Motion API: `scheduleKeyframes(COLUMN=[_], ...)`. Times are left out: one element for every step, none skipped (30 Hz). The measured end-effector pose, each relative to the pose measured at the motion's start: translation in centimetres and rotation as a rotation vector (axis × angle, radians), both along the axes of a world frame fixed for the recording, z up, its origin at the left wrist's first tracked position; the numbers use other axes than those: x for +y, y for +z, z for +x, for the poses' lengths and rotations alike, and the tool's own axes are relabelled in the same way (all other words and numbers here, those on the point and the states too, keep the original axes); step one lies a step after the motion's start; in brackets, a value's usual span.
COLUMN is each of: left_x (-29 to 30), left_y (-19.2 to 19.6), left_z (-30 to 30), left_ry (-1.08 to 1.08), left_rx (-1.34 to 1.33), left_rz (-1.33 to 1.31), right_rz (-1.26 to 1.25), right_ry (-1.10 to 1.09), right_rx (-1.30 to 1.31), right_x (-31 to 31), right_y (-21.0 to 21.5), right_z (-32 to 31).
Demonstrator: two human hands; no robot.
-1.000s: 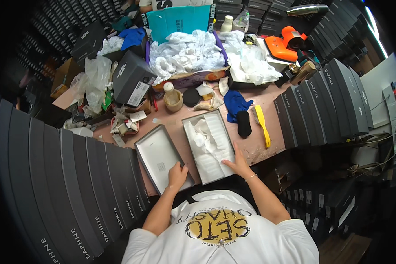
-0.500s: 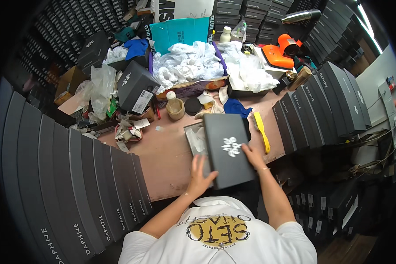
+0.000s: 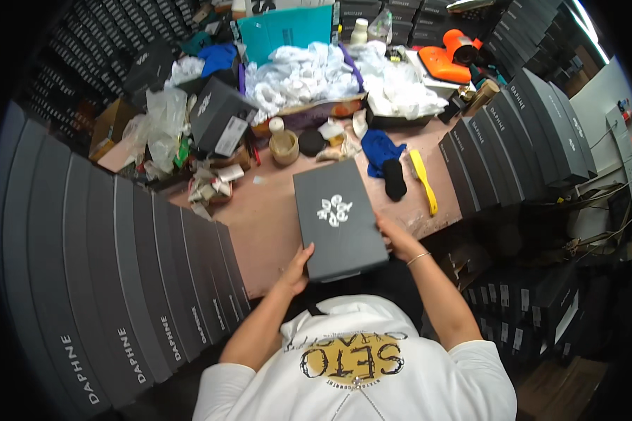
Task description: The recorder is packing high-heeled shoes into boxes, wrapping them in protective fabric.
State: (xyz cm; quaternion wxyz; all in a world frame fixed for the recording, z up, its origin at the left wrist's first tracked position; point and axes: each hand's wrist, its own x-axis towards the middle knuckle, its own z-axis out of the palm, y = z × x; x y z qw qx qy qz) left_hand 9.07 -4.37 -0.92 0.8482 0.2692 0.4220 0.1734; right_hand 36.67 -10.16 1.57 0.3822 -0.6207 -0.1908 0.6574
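A dark grey shoebox (image 3: 340, 238) with a white flower-like emblem lies at the near edge of the table, its lid on. My left hand (image 3: 298, 270) grips its near left side, fingers closed against the wall. On the opposite side my right hand (image 3: 395, 238) holds the box, thumb towards the top and fingers partly hidden behind the edge. Just beyond the right hand are a black oval pad (image 3: 395, 181), a blue cloth (image 3: 382, 152) and a yellow-handled brush (image 3: 424, 182).
Rows of dark shoeboxes line the left (image 3: 133, 281) and right (image 3: 498, 147) sides. At the back stands a purple-edged carton (image 3: 351, 70) full of crumpled white paper. A jar (image 3: 284, 147), a black round lid (image 3: 312, 143) and an orange tool (image 3: 445, 64) stand around it.
The lid, held to the right of the partly uncovered box before, now covers it. My left hand has moved down to the box's side, and the view has shifted slightly.
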Motion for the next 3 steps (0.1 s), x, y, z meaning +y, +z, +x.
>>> scheduleKeyframes(left_x=[0.1,0.5,0.5], left_y=[2.1,4.3,6.0], left_z=[-1.0,-1.1,-0.7], left_ry=[-0.089,-0.178,-0.188], left_rx=[-0.037,-0.085,-0.118], left_rz=[-0.084,-0.15,-0.205], right_rz=[0.036,0.235,0.327], right_ry=[0.038,0.045,0.045], right_rx=[0.047,0.097,0.155], right_x=[-1.7,-2.6,-3.2], right_y=[2.1,3.3,3.1], right_z=[0.2,0.7,1.1])
